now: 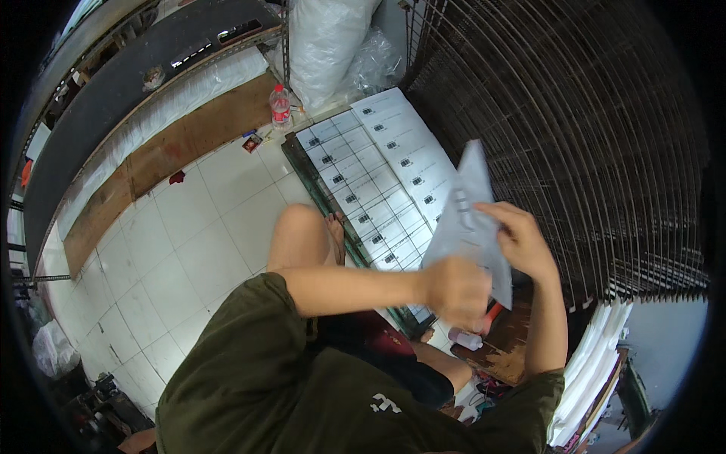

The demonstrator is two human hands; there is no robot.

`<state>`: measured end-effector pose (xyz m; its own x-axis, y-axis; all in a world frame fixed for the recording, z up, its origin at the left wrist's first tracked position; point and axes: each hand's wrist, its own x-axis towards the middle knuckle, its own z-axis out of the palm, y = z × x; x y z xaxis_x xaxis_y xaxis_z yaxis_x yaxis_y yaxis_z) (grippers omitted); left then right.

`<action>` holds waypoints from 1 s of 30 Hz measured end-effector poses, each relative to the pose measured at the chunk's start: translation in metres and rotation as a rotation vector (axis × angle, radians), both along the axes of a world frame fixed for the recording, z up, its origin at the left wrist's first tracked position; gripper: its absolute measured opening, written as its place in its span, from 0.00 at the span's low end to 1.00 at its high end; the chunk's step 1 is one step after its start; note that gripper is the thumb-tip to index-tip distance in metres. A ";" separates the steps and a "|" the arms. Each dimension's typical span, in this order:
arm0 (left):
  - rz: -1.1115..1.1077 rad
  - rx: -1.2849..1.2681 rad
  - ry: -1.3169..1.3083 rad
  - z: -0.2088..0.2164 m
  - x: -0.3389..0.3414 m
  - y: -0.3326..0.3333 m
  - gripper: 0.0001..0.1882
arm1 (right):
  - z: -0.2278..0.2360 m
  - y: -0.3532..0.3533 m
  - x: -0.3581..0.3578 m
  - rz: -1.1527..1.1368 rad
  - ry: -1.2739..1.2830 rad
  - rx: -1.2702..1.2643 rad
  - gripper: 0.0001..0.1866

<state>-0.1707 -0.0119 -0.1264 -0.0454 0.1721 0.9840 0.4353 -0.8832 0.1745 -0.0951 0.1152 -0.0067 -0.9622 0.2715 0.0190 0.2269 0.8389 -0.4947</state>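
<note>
The pale sheet (pixel 473 208) runs lengthwise 12-to-6, narrow tip at 12 o'clock; right hand (pixel 523 240) pinches its 3 o'clock edge; blurred left hand (pixel 454 293) curls near 6, grip unclear.

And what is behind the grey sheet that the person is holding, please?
Past the edges of the grey sheet, a printed white sheet shows on the left and a dark wire rack on the right. Whatever lies directly behind it is covered, so I cannot tell.

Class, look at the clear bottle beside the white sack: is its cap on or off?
On: a red cap sits atop the bottle.
</note>
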 end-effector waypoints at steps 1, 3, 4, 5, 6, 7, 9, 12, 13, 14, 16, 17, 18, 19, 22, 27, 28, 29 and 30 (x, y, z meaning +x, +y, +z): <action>-0.013 0.132 -0.108 0.009 0.019 -0.010 0.20 | -0.010 -0.001 -0.019 0.017 -0.115 -0.021 0.27; -0.230 0.087 0.122 -0.011 0.037 -0.029 0.19 | -0.043 0.006 -0.046 0.072 -0.129 0.129 0.24; -0.339 -0.097 0.258 -0.025 0.043 -0.028 0.18 | -0.061 0.013 -0.063 0.121 -0.118 0.200 0.23; -0.443 -0.286 0.395 -0.043 0.047 -0.025 0.17 | -0.072 0.015 -0.085 0.142 -0.128 0.166 0.23; -0.556 -0.470 0.533 -0.061 0.051 -0.021 0.17 | -0.079 0.016 -0.107 0.153 -0.140 0.136 0.23; -0.565 -0.625 0.716 -0.082 0.056 -0.016 0.19 | -0.088 0.019 -0.125 0.161 -0.152 0.107 0.23; -0.555 -0.947 1.081 -0.125 0.061 -0.002 0.23 | -0.111 0.028 -0.160 0.241 -0.047 0.076 0.24; -0.421 -0.999 1.021 -0.159 0.062 0.007 0.24 | -0.143 0.060 -0.203 0.201 0.105 -0.079 0.27; -0.470 -1.009 1.033 -0.163 0.064 0.015 0.24 | -0.154 0.073 -0.215 0.153 0.152 -0.146 0.27; -0.519 -1.018 1.042 -0.158 0.068 0.026 0.25 | -0.170 0.090 -0.225 0.056 0.236 -0.191 0.28; -0.592 -1.066 1.009 -0.139 0.057 0.038 0.23 | -0.196 0.117 -0.229 -0.206 0.364 -0.351 0.27; -0.573 -1.128 1.093 -0.146 0.060 0.042 0.23 | -0.210 0.123 -0.230 -0.363 0.371 -0.476 0.27; -0.550 -1.192 1.178 -0.152 0.067 0.043 0.23 | -0.227 0.127 -0.230 -0.520 0.377 -0.602 0.28; -0.599 -1.188 1.179 -0.159 0.074 0.045 0.23 | -0.248 0.133 -0.231 -0.676 0.380 -0.727 0.28; -0.720 -1.171 1.175 -0.155 0.071 0.044 0.24 | -0.333 0.146 -0.229 -0.760 0.511 -0.896 0.32; -0.894 -1.154 1.140 -0.151 0.066 0.023 0.24 | -0.428 0.131 -0.239 -0.872 0.682 -1.081 0.34; -0.920 -1.150 1.133 -0.152 0.065 0.019 0.24 | -0.443 0.126 -0.244 -0.961 0.694 -1.062 0.37; -0.940 -1.151 1.122 -0.152 0.063 0.015 0.25 | -0.454 0.120 -0.247 -0.975 0.660 -1.089 0.37; -0.958 -1.154 1.114 -0.153 0.062 0.013 0.25 | -0.465 0.113 -0.248 -0.989 0.626 -1.116 0.37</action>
